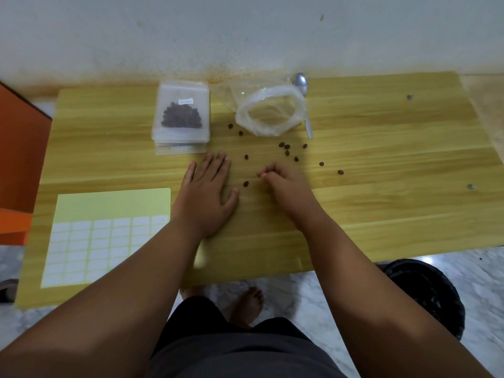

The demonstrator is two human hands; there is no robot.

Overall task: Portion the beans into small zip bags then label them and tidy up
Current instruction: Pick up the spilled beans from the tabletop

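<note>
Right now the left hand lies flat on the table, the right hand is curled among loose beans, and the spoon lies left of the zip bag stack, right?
Only the spoon is misplaced: the head view shows it right of the zip bag stack, behind the large clear bag. The left hand is flat on the table, the right hand curled among loose beans.

Loose beans (pixel 287 152) dot the table (pixel 381 148) ahead; stacked bags (pixel 181 118) block far left; right side open.
</note>
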